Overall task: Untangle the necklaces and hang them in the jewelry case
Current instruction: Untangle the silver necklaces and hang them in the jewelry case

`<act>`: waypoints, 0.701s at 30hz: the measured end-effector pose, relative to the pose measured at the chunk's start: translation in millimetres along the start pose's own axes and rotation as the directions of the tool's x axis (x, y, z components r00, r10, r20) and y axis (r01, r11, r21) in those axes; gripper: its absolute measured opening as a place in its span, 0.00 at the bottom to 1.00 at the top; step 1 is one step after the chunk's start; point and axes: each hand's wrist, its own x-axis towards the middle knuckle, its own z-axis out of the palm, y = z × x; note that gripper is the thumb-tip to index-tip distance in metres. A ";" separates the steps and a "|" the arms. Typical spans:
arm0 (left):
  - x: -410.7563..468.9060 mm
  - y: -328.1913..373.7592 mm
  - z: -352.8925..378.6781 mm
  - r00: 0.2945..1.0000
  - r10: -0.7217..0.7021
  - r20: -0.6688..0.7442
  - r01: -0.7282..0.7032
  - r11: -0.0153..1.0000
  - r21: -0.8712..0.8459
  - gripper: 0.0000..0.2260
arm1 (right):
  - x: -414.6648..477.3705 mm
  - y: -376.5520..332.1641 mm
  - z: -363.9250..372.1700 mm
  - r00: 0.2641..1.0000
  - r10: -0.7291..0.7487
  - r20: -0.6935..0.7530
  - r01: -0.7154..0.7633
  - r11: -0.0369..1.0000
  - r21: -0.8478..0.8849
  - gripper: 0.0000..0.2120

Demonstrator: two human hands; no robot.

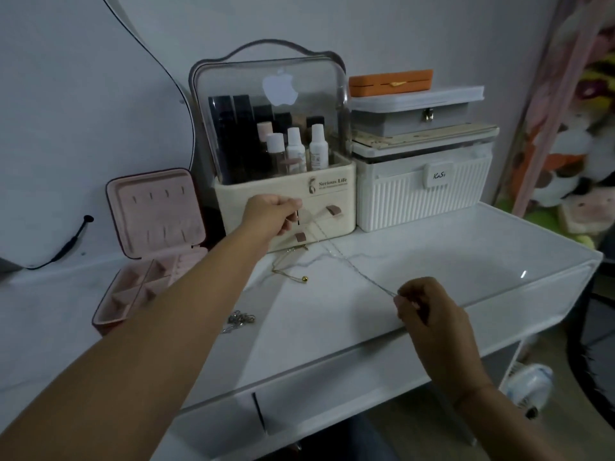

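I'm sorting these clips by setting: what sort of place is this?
Probably a bedroom dressing table: a cosmetics organiser full of bottles, an open pink jewelry case and what looks like a mirror.

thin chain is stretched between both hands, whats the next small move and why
Probably lift the thin chain a little higher to see whether it is free of the gold necklace. The left hand and right hand each pinch an end, and it runs taut right past the gold one; whether they still snag is unclear. If free, it goes to the open pink case.
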 end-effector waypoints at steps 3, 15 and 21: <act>-1.3 -22.0 7.2 0.994 -0.097 -0.044 0.094 0.993 -0.066 0.04 | -7.5 9.3 3.4 0.991 -0.134 0.015 0.135 0.982 -0.133 0.06; 9.4 -59.2 40.3 1.000 0.011 0.008 -0.011 0.996 -0.088 0.05 | -14.4 22.1 15.6 0.961 -0.261 -0.095 0.227 0.936 -0.269 0.03; 12.5 -69.2 46.2 0.984 0.111 0.143 -0.145 0.955 0.259 0.12 | -16.6 30.7 18.4 0.948 -0.312 -0.064 0.283 0.918 -0.279 0.13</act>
